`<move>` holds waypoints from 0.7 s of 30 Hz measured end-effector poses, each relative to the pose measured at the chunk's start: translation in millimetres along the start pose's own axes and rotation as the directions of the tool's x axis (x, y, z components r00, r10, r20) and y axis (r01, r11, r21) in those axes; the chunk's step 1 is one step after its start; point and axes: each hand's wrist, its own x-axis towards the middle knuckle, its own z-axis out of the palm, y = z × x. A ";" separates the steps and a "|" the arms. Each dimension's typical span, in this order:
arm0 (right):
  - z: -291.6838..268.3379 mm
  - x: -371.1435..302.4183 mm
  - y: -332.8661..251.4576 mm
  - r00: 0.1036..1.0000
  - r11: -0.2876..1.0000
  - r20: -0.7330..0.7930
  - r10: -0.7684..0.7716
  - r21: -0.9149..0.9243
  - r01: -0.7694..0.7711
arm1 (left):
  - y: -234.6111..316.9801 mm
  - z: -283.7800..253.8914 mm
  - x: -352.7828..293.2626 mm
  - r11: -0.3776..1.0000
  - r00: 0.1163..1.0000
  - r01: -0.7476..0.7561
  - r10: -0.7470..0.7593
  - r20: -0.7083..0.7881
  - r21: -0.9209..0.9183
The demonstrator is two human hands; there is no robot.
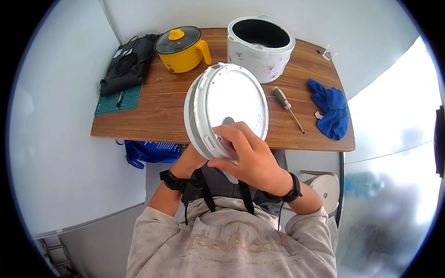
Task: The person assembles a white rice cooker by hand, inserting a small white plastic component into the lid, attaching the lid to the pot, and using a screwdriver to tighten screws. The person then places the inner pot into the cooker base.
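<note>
A white rice cooker lid (234,95) is held up on its side, with its shiny inner plate turned to the right. My left hand (191,159) grips the lid from below and behind; most of its fingers are hidden by it. On the lower part of the inner plate lie the bent fingers of my right hand (252,155), near a dark oval spot, while the thumb rests by the rim. Whether those fingers pinch some small part cannot be seen. Behind the lid stands the white, flower-printed rice cooker body (271,62), uncovered, its dark inside showing.
A screwdriver (288,109) and a blue cloth (331,111) lie on the wooden table (157,116) to the right. A yellow pot (183,55) with a glass lid stands at the back left. Beside it, a black device (127,67) overlaps a green cutting mat (104,105).
</note>
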 end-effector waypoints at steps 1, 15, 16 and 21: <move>1.9 -0.7 0.4 1.000 1.000 0.000 -0.008 0.002 0.008 | 0.4 -1.1 -0.6 0.999 1.000 0.017 -0.016 -0.017 0.036; 12.9 -3.8 3.3 1.000 0.999 0.017 -0.006 -0.041 0.007 | -2.3 -3.1 1.9 0.982 0.983 0.186 -0.185 -0.018 0.027; 12.7 -2.9 3.2 1.000 0.999 0.015 -0.007 -0.037 0.008 | -5.2 -2.0 1.4 0.982 0.982 0.185 -0.186 -0.021 -0.035; 15.7 0.5 3.2 1.000 1.000 0.014 -0.017 -0.012 0.017 | -21.0 -11.4 1.0 0.994 0.994 0.106 -0.106 0.030 -0.008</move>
